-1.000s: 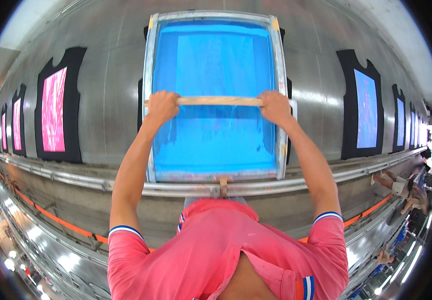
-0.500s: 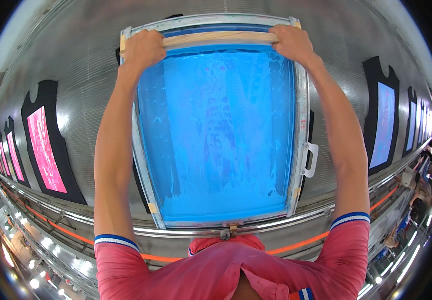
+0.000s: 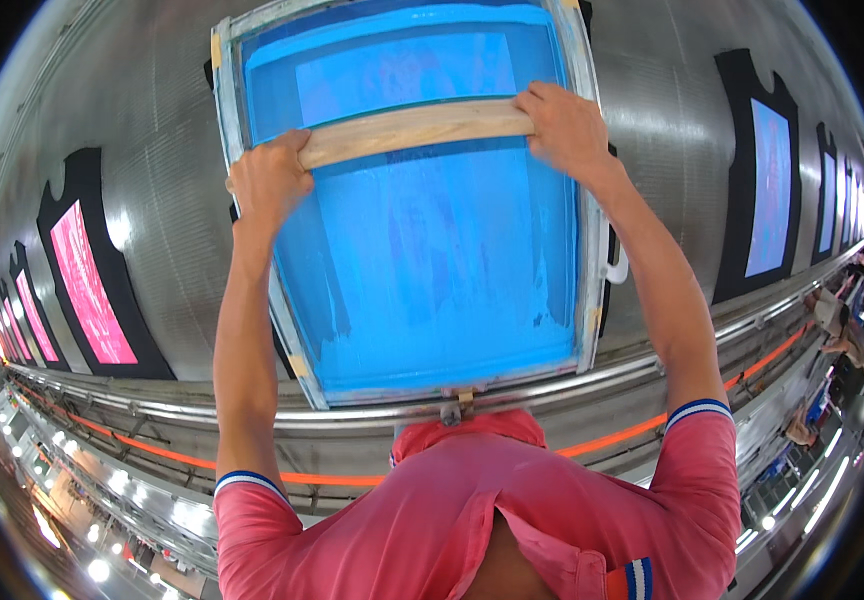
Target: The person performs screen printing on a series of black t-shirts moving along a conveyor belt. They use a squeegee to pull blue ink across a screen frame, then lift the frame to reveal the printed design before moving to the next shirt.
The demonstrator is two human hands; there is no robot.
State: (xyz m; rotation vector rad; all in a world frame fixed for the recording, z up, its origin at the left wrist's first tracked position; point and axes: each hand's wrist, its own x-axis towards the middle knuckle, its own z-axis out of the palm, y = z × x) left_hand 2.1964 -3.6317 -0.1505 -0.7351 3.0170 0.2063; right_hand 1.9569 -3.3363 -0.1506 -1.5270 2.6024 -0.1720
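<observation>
My left hand (image 3: 270, 180) and my right hand (image 3: 567, 128) are closed round the two ends of a wooden-handled squeegee (image 3: 417, 130). The squeegee lies across a screen-printing frame (image 3: 589, 330), its right end a little farther off than its left. Its blade is hidden beneath the handle and against the mesh. Blue ink (image 3: 432, 270) covers the mesh on the near side. Beyond the squeegee, a paler rectangle of the printed image area (image 3: 407, 68) shows through, with a thick band of ink at the far end.
Black garment pieces with pink prints (image 3: 92, 285) lie on the long grey table (image 3: 167, 230) at left. Others with blue prints (image 3: 770, 190) lie at right. A metal rail (image 3: 352, 418) and an orange strip (image 3: 332, 479) run along the near edge. A white handle (image 3: 615, 268) sticks out from the frame's right side.
Both hands have drawn the squeegee from the frame's far end toward me, baring a smoother strip of mesh behind it. The whole view has shifted, so the frame sits higher.
</observation>
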